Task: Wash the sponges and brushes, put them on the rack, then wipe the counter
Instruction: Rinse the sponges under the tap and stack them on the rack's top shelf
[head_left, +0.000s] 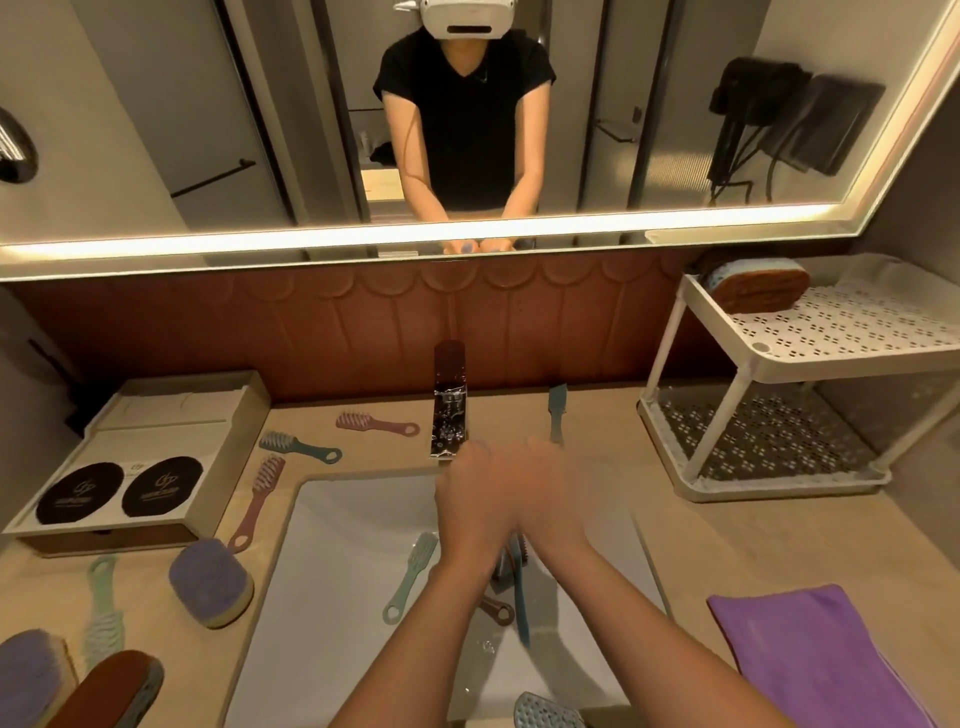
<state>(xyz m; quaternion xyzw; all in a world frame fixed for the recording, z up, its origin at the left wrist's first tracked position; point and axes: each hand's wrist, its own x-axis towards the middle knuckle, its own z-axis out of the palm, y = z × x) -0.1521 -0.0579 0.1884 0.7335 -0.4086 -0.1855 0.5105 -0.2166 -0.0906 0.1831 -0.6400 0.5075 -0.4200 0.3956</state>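
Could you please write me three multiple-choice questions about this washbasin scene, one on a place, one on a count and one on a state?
1. The purple cloth lies:
A) on the counter, right of the sink
B) inside the sink
C) hung on the wall

2. How many sponges sit on the top shelf of the rack?
A) none
B) one
C) three

3. The left hand and right hand are:
A) apart, flat on the counter
B) both gripping the cloth
C) together above the sink

Answers:
1 A, as the cloth lies flat on the counter by the sink's right edge.
2 B, as a single brown-and-blue sponge rests at the shelf's back left corner.
3 C, as both hands meet over the basin.
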